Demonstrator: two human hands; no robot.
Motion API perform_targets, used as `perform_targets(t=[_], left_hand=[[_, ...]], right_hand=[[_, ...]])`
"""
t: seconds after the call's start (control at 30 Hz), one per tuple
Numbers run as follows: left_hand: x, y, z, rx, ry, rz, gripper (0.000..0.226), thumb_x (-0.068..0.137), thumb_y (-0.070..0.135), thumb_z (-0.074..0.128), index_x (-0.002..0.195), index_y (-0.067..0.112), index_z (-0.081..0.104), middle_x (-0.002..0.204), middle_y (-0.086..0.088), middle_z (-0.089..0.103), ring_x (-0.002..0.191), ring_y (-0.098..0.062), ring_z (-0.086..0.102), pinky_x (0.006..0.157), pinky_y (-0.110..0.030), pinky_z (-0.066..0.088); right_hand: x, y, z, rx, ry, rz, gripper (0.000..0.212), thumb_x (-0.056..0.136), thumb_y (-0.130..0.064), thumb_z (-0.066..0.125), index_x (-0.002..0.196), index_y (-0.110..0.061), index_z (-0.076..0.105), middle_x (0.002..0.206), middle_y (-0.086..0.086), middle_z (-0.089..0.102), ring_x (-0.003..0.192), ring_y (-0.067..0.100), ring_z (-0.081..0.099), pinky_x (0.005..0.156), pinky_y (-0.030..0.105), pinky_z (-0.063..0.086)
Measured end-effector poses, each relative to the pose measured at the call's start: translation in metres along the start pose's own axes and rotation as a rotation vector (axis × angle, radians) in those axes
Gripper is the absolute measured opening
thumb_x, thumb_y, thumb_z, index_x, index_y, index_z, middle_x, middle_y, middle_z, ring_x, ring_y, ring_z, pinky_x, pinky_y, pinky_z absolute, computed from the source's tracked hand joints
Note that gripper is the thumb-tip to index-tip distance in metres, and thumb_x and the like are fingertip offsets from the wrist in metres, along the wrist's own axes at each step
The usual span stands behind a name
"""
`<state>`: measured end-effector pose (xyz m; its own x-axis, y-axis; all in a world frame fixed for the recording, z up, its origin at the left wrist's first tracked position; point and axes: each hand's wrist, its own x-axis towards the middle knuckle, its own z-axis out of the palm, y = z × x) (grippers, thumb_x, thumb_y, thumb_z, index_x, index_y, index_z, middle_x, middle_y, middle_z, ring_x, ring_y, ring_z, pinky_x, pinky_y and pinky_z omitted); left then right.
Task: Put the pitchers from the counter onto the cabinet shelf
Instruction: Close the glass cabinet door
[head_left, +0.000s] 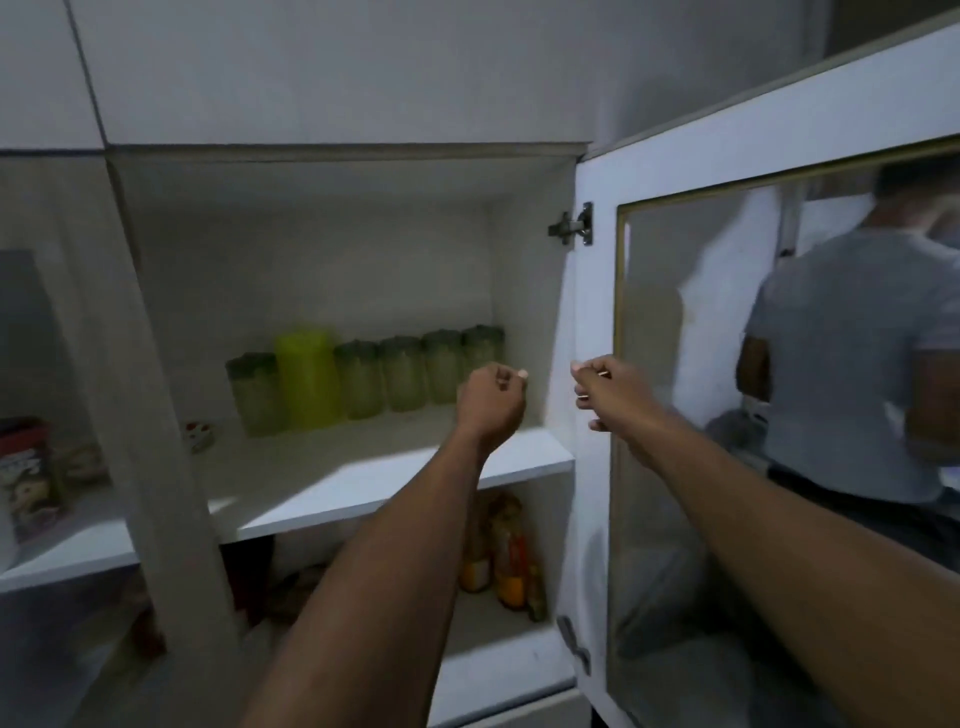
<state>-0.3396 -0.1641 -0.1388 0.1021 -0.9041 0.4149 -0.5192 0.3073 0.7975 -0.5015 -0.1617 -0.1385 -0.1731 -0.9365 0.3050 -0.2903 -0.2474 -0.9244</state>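
Several pitchers stand in a row at the back of the white cabinet shelf (363, 493): a bright yellow-green one (307, 376) and several clear green-lidded ones (402, 379). My left hand (491, 400) hovers in front of the rightmost pitcher, fingers curled, holding nothing. My right hand (610, 387) is loosely closed against the inner frame of the open cabinet door (592, 312); whether it grips the door edge I cannot tell.
The glass door (727, 415) swings open to the right and shows a person in a grey shirt (841, 364). Bottles (506, 551) stand on the lower shelf. A red container (26, 478) sits behind the left door. A small cup (200, 435) rests at the shelf's left.
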Motion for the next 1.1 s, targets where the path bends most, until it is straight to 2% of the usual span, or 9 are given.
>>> perform_targets(t=[0.13,0.27,0.4,0.5,0.63,0.7,0.8,0.93,1.1], left_hand=[[-0.069,0.072,0.058,-0.039,-0.073,0.116,0.027,0.095,0.034,0.056,0.101,0.013,0.072,0.097,-0.004,0.074,0.092,-0.021,0.068,0.075,-0.028,0.046],[-0.12,0.152,0.1,-0.067,-0.144,0.225,0.028,0.098,0.03,0.055,0.115,0.013,0.07,0.11,-0.005,0.072,0.092,-0.015,0.062,0.079,-0.029,0.046],[-0.164,0.196,0.149,-0.029,-0.214,0.346,0.026,0.095,0.032,0.056,0.117,0.023,0.065,0.121,-0.001,0.065,0.106,-0.017,0.063,0.092,-0.036,0.055],[-0.202,0.224,0.179,-0.002,-0.223,0.479,0.033,0.094,0.037,0.056,0.124,0.027,0.059,0.132,-0.001,0.058,0.114,-0.018,0.06,0.097,-0.038,0.054],[-0.239,0.248,0.201,0.078,-0.186,0.656,0.045,0.093,0.042,0.055,0.136,0.027,0.048,0.142,-0.001,0.051,0.125,-0.021,0.053,0.102,-0.042,0.052],[-0.248,0.25,0.203,0.098,-0.169,0.736,0.049,0.093,0.039,0.056,0.138,0.027,0.045,0.146,-0.002,0.046,0.128,-0.022,0.05,0.099,-0.041,0.053],[-0.255,0.25,0.202,0.186,-0.195,0.872,0.053,0.092,0.035,0.057,0.142,0.024,0.041,0.151,-0.005,0.038,0.131,-0.025,0.047,0.094,-0.04,0.056],[-0.26,0.248,0.192,0.23,-0.199,0.947,0.053,0.092,0.033,0.058,0.142,0.022,0.043,0.153,-0.008,0.038,0.13,-0.027,0.049,0.093,-0.039,0.055],[-0.264,0.24,0.161,0.249,-0.107,1.041,0.052,0.092,0.034,0.055,0.141,0.021,0.042,0.146,-0.011,0.044,0.118,-0.028,0.056,0.087,-0.038,0.057]], right_hand=[[-0.06,-0.014,-0.1,-0.139,0.154,-0.065,0.027,0.094,-0.048,0.052,0.09,-0.024,0.063,0.093,0.004,0.071,0.092,0.025,0.068,0.088,0.051,0.057],[-0.103,-0.044,-0.186,-0.279,0.312,-0.2,0.03,0.094,-0.049,0.048,0.091,-0.024,0.064,0.086,-0.001,0.068,0.086,0.022,0.066,0.084,0.048,0.057],[-0.148,-0.061,-0.249,-0.313,0.598,-0.427,0.025,0.099,-0.032,0.049,0.084,-0.015,0.06,0.076,0.0,0.062,0.077,0.021,0.063,0.07,0.035,0.052],[-0.172,-0.066,-0.289,-0.336,0.901,-0.596,0.02,0.096,-0.021,0.049,0.085,-0.008,0.06,0.078,0.009,0.062,0.072,0.022,0.058,0.062,0.033,0.046],[-0.191,-0.064,-0.318,-0.356,1.159,-0.595,0.021,0.089,-0.023,0.049,0.094,-0.006,0.059,0.1,0.015,0.059,0.092,0.029,0.054,0.074,0.038,0.043],[-0.198,-0.061,-0.327,-0.278,1.149,-0.459,0.029,0.09,-0.03,0.048,0.107,-0.009,0.057,0.111,0.011,0.057,0.103,0.026,0.053,0.08,0.035,0.041],[-0.204,-0.056,-0.331,-0.09,0.901,-0.278,0.032,0.1,-0.032,0.042,0.121,-0.012,0.055,0.1,0.0,0.058,0.091,0.019,0.054,0.077,0.03,0.038],[-0.211,-0.055,-0.329,-0.035,0.923,-0.23,0.034,0.102,-0.033,0.035,0.097,-0.01,0.06,0.075,-0.001,0.054,0.069,0.014,0.05,0.069,0.032,0.036],[-0.222,-0.068,-0.323,0.104,0.875,-0.15,0.064,0.097,-0.051,0.035,0.087,0.005,0.065,0.091,0.024,0.071,0.089,0.041,0.066,0.078,0.047,0.052]])
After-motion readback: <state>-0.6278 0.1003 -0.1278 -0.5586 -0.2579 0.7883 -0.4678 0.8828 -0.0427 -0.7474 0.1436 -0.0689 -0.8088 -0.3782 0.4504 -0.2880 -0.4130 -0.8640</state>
